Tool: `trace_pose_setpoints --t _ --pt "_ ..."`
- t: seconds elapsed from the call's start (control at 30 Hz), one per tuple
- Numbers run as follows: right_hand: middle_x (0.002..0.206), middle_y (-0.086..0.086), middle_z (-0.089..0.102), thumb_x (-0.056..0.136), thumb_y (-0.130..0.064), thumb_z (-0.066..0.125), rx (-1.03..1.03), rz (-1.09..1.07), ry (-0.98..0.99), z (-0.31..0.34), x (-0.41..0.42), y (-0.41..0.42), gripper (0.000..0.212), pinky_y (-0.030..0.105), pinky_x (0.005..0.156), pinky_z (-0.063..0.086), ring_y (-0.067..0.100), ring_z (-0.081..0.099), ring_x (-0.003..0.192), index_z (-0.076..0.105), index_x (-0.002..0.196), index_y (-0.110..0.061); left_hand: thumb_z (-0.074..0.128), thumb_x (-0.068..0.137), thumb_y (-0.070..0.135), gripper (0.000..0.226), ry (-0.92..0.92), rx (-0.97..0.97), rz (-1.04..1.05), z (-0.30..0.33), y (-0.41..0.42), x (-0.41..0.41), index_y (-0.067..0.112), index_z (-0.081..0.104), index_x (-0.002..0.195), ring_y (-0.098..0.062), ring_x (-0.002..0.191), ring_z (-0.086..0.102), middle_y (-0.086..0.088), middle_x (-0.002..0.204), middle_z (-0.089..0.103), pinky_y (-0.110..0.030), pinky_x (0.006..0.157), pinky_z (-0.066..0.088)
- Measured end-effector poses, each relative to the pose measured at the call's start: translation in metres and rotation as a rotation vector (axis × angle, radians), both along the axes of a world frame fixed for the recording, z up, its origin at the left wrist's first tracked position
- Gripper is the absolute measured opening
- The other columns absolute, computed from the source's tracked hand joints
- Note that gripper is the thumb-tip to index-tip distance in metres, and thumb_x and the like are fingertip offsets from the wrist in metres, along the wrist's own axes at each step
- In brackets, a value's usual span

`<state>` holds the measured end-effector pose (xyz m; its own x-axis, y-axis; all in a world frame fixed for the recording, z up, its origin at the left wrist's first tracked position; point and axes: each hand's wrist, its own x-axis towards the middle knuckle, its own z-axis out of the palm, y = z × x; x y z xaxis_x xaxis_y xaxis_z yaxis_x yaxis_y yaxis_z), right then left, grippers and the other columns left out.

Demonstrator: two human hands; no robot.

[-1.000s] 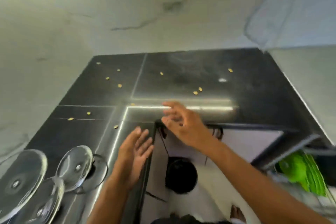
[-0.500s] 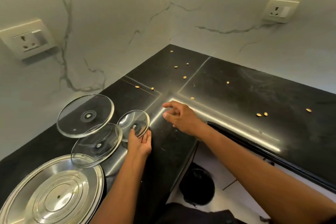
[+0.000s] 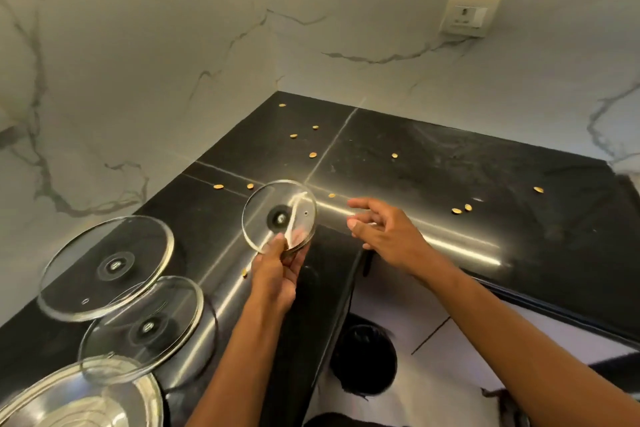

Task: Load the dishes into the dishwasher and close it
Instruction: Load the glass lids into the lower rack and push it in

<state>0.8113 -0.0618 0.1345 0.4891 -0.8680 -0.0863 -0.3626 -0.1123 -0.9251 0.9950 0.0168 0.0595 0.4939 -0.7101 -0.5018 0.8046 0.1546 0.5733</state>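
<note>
My left hand (image 3: 277, 267) grips a small glass lid (image 3: 273, 208) by its lower edge and holds it tilted up above the black counter (image 3: 433, 166). To its right my right hand (image 3: 377, 229) hovers with fingers loosely spread toward the lid, holding nothing. On the counter at left lie a large glass lid (image 3: 107, 265) and a medium glass lid (image 3: 145, 326), which overlaps a steel lid (image 3: 83, 406) at the bottom left corner. The dishwasher is out of view.
Several yellow seeds (image 3: 313, 154) are scattered over the counter. Marble walls meet in the corner behind, with a wall socket (image 3: 469, 14) at upper right. A round black object (image 3: 363, 357) sits on the floor below the counter edge.
The view has swung left from the open dishwasher to the counter corner. My left hand took hold of the small glass lid and lifted it off the counter; my right hand moved alongside.
</note>
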Motion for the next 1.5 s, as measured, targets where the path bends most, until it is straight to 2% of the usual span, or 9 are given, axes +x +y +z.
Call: trace_pose_setpoints --t 0.2,0.47,0.6,0.73,0.87,0.97,1.07,1.2,1.5 --pt "0.100 0.014 0.077 0.098 -0.029 0.070 0.089 -0.196 -0.127 0.029 -0.096 -0.001 0.037 0.052 0.080 0.064 0.029 0.077 0.088 0.059 0.133 -0.023 0.061 0.100 0.019 0.017 -0.477 -0.252 -0.800 0.032 -0.046 -0.059 0.007 0.069 0.109 -0.036 0.101 0.075 -0.031 0.116 0.071 -0.040 0.083 0.062" --pt "0.096 0.031 0.075 0.100 -0.006 0.063 0.276 -0.477 -0.267 0.009 -0.288 0.071 0.032 0.050 0.069 0.061 0.047 0.074 0.082 0.056 0.131 -0.006 0.067 0.096 0.022 0.022 -0.636 -0.302 -1.566 0.045 -0.075 -0.230 0.005 0.072 0.110 -0.038 0.097 0.074 -0.034 0.110 0.071 -0.041 0.083 0.063" --pt "0.096 0.032 0.075 0.100 -0.003 0.060 0.318 -0.717 -0.300 -0.034 -0.383 0.138 0.035 0.036 0.062 0.054 0.038 0.075 0.076 0.057 0.135 -0.005 0.063 0.094 0.008 0.018 -0.758 -0.203 -1.700 0.018 -0.057 -0.347 0.000 0.071 0.108 -0.032 0.095 0.072 -0.035 0.107 0.071 -0.029 0.076 0.060" --pt "0.093 0.029 0.075 0.096 0.007 0.060 0.366 -0.939 -0.207 -0.087 -0.490 0.204 0.034 0.041 0.071 0.061 0.046 0.075 0.086 0.066 0.127 -0.008 0.064 0.096 -0.002 0.024 -0.993 -0.239 -1.837 -0.031 -0.039 -0.470 0.012 0.068 0.115 -0.017 0.106 0.068 -0.003 0.113 0.074 -0.023 0.086 0.053" --pt "0.077 -0.002 0.076 0.090 0.005 0.064 0.389 -1.157 0.085 -0.165 -0.587 0.254 0.030 0.028 0.073 0.059 0.010 0.074 0.074 0.075 0.103 -0.020 0.066 0.096 0.002 0.036 -1.082 -0.211 -2.059 -0.100 -0.023 -0.580 0.013 0.061 0.130 -0.005 0.111 0.065 -0.004 0.125 0.069 -0.007 0.083 0.049" --pt "0.083 0.010 0.076 0.090 -0.002 0.061 0.482 -1.283 0.180 -0.236 -0.652 0.278 0.018 0.050 0.076 0.062 0.025 0.076 0.073 0.072 0.102 -0.011 0.068 0.096 0.004 0.041 -1.166 -0.233 -2.191 -0.171 -0.017 -0.655 0.016 0.058 0.134 -0.013 0.125 0.061 -0.005 0.133 0.065 -0.011 0.096 0.046" --pt "0.092 0.006 0.077 0.093 -0.006 0.061 0.477 -1.335 0.348 -0.314 -0.709 0.285 0.032 0.042 0.076 0.062 0.021 0.073 0.076 0.071 0.117 -0.024 0.071 0.096 0.016 0.048 -1.304 -0.267 -2.285 -0.256 -0.015 -0.717 0.022 0.056 0.141 -0.012 0.134 0.055 -0.001 0.142 0.061 -0.032 0.116 0.041" --pt "0.094 0.002 0.077 0.097 -0.011 0.061 0.443 -1.332 0.543 -0.413 -0.776 0.284 0.043 0.028 0.070 0.058 0.017 0.072 0.077 0.064 0.135 -0.029 0.066 0.097 0.037 0.056 -1.526 -0.312 -2.403 -0.361 -0.013 -0.770 0.037 0.047 0.150 -0.010 0.134 0.053 0.010 0.149 0.054 -0.026 0.108 0.041" --pt "0.090 0.004 0.068 0.100 -0.010 0.056 0.245 -1.307 0.753 -0.563 -0.887 0.250 0.048 0.033 0.070 0.059 0.022 0.065 0.072 0.054 0.146 -0.024 0.065 0.097 0.038 0.059 -1.678 -0.208 -2.574 -0.526 -0.026 -0.786 0.036 0.045 0.152 -0.013 0.137 0.053 0.007 0.155 0.051 -0.029 0.111 0.043"
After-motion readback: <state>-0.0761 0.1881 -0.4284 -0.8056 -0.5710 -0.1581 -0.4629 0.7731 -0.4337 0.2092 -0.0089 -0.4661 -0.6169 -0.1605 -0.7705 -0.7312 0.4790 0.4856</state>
